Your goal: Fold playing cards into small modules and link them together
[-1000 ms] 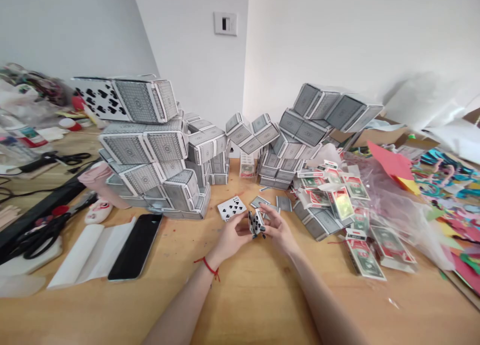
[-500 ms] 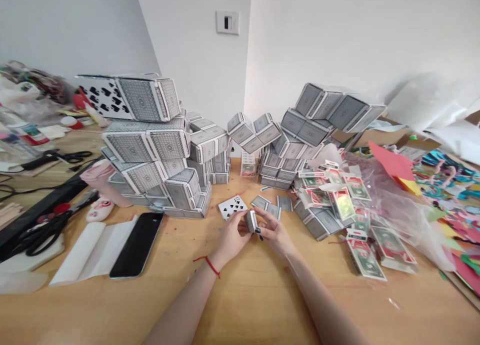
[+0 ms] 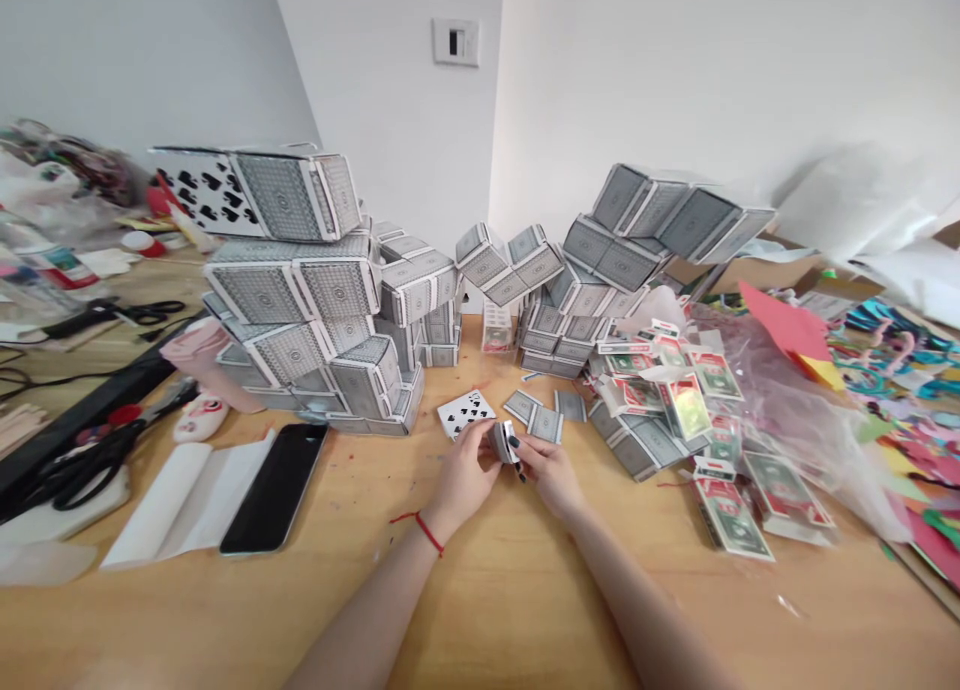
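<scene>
Above the middle of the table, both hands grip a small playing card (image 3: 501,444) that looks folded. My left hand (image 3: 461,475), with a red string at its wrist, is closed around the card's left side. From the right, my right hand (image 3: 553,475) pinches its edge with dark-nailed fingertips. Just behind them lie a spade card (image 3: 463,413), face up, and several grey-backed cards (image 3: 544,422), face down. To the left rises a tall stack of blocks made from folded cards (image 3: 304,285); a similar stack (image 3: 600,255) leans at the right, with V-shaped blocks (image 3: 510,265) between.
A black phone (image 3: 276,490), white paper (image 3: 161,510) and scissors (image 3: 90,460) lie at left. At right are a low card block (image 3: 637,445), red-green card boxes (image 3: 729,515), plastic wrap (image 3: 802,420) and coloured paper scraps (image 3: 900,410). A wall stands behind.
The card has tilted slightly between my hands. My right fingers have shifted to its upper right edge; my left hand has barely moved. Everything else stays put.
</scene>
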Motion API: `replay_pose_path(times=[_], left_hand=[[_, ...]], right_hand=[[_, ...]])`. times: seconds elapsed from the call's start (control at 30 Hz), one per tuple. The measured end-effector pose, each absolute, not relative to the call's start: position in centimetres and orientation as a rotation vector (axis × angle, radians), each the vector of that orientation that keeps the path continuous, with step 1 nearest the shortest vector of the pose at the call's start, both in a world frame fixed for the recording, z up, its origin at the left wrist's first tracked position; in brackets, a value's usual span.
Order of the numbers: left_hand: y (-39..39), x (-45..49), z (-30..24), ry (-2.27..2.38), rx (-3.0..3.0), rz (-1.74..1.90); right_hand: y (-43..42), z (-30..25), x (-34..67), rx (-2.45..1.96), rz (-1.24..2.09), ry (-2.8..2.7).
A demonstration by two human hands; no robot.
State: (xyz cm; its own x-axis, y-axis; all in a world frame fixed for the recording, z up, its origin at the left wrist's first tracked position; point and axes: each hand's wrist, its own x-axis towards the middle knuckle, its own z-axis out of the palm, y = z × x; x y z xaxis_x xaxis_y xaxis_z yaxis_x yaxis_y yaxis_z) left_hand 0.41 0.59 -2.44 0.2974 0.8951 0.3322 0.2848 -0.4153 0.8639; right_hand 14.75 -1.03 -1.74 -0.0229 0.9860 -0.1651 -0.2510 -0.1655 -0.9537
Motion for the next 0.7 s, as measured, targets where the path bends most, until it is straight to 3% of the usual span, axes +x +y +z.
replay_pose_path(times=[0.7], left_hand=[[0.1,0.8,-1.3,1.207,2.074,1.119]], right_hand=[[-1.5,-2.3,14.0,-1.393,0.843,-1.262]])
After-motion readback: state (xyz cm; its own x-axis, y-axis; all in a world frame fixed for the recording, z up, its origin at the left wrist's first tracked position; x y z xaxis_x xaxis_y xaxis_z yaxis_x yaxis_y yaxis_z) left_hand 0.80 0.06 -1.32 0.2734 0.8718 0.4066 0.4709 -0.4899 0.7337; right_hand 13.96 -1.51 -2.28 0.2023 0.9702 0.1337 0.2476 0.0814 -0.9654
